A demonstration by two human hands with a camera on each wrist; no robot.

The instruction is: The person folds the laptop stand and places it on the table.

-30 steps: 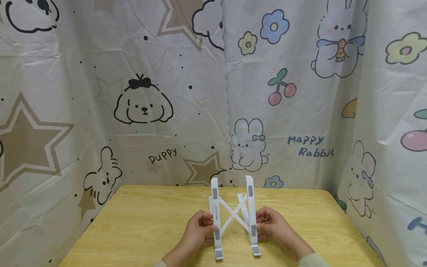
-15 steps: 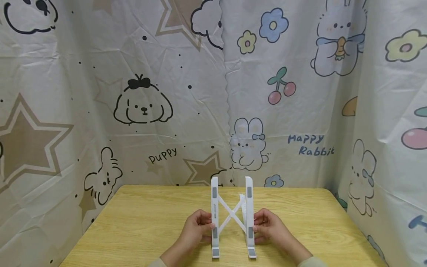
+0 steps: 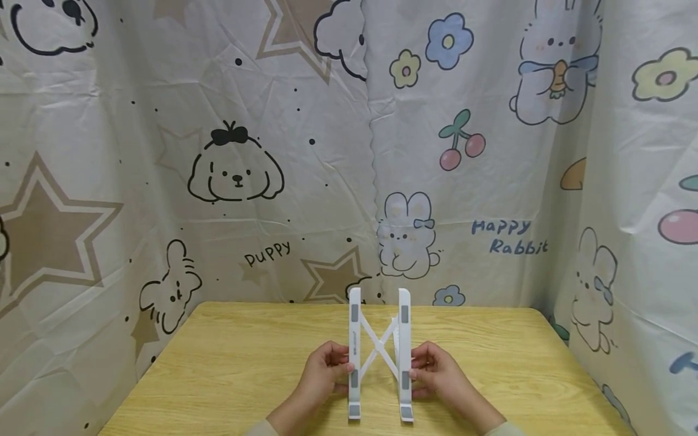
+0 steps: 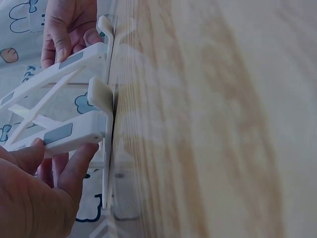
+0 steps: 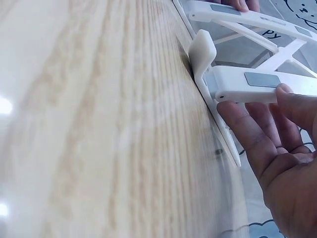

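A white folding laptop stand (image 3: pixel 355 333) with grey pads stands on the wooden table (image 3: pixel 229 363), its two side rails joined by an X-shaped brace (image 3: pixel 379 345). My left hand (image 3: pixel 322 375) grips the left rail, thumb on the front face and fingers behind it. On the other side my right hand (image 3: pixel 442 372) holds the right rail in the same way. Each wrist view shows the rail pinched between thumb and fingers near its lower end, beside the upturned lip (image 5: pixel 202 52). Part of the stand's rear legs is hidden behind the rails.
A cloth curtain (image 3: pixel 327 151) printed with puppies, rabbits and stars hangs behind the table and along both sides. The table's back edge (image 3: pixel 245 303) runs close to the curtain.
The two rails have come closer together, both hands moving inward with them. The stand has also turned slightly to face straight on, and its left rear leg has gone out of sight behind the rail.
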